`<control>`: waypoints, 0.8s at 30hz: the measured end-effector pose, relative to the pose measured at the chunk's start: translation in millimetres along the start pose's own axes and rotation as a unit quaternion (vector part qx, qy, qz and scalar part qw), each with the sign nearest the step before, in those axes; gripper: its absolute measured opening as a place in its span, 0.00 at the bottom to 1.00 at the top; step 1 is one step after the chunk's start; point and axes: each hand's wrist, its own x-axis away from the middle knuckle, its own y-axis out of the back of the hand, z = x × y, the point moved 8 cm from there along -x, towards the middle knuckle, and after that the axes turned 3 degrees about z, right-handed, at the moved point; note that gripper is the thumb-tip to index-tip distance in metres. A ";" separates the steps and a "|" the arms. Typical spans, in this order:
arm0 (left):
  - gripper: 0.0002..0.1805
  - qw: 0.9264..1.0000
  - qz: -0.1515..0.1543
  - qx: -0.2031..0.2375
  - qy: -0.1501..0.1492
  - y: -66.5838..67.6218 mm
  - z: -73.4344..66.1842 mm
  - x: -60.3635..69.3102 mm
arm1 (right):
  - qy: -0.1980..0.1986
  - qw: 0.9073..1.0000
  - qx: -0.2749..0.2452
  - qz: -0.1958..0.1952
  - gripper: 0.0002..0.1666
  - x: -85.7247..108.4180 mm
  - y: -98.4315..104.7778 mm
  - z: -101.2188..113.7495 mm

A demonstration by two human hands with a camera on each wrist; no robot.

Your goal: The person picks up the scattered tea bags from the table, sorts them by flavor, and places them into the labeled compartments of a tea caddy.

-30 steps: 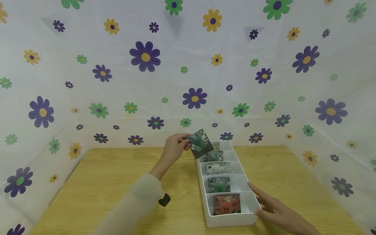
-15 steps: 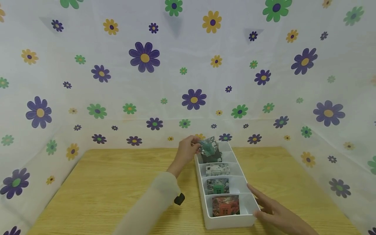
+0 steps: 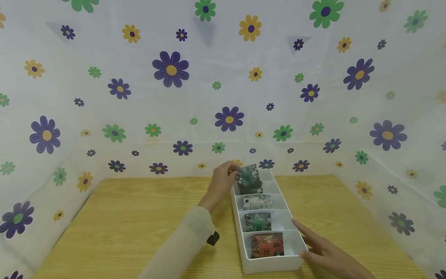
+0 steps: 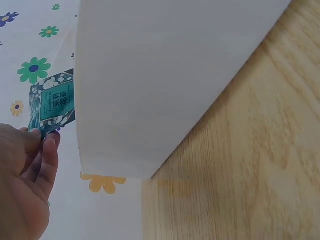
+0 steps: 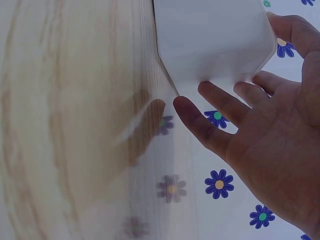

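In the head view my left hand (image 3: 219,181) pinches the edge of a green tea sachet (image 3: 248,175) over the far end of a long white divided box (image 3: 271,266). Its green label with pale flowers shows in the left wrist view, where the box wall (image 4: 150,85) hides part of the sachet (image 4: 56,102). Just below it, another dark green sachet (image 3: 251,188) stands in the second compartment from the far end. My right hand (image 3: 325,250) rests at the near right corner of the box, its fairly straight fingers touching the outer wall, as the right wrist view also shows.
Nearer compartments hold a whitish sachet (image 3: 258,202), a green-labelled sachet (image 3: 258,222) and a red sachet (image 3: 267,245). The box stands on a wooden table (image 3: 146,217). A flower-printed white sheet (image 3: 146,108) encloses the back and sides.
My left hand has moved right and slightly down, bringing the pinched sachet over the far compartments; it barely moved in the last half second. My right hand has stayed at the box.
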 end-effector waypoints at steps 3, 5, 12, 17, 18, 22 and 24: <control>0.07 0.999 0.028 -0.016 0.000 -7.3 -0.4 1.1 | 0.001 1.000 -0.001 0.000 0.41 0.2 0.4 0.7; 0.07 0.998 0.053 -0.030 -0.003 -15.8 -0.7 4.1 | 0.000 1.000 0.001 0.000 0.41 0.0 0.6 0.8; 0.06 0.983 0.081 -0.159 -0.035 -38.7 -11.3 12.4 | -0.012 1.000 -0.007 -0.003 0.41 -1.1 0.5 -0.6; 0.05 0.969 0.044 -0.241 -0.044 -39.9 -13.9 14.0 | -0.007 1.000 -0.006 -0.003 0.41 -0.8 -0.1 -0.5; 0.04 0.966 0.034 -0.252 -0.044 -38.6 -14.2 14.5 | -0.006 1.000 -0.005 -0.003 0.41 -0.7 -0.1 -0.4; 0.05 0.961 0.007 -0.273 -0.039 -34.1 -13.6 16.9 | -0.010 1.000 0.002 -0.006 0.41 0.0 -0.1 -0.9; 0.05 0.963 0.004 -0.268 -0.034 -33.1 -12.1 17.7 | -0.011 1.000 0.008 -0.007 0.41 0.1 -0.1 -1.1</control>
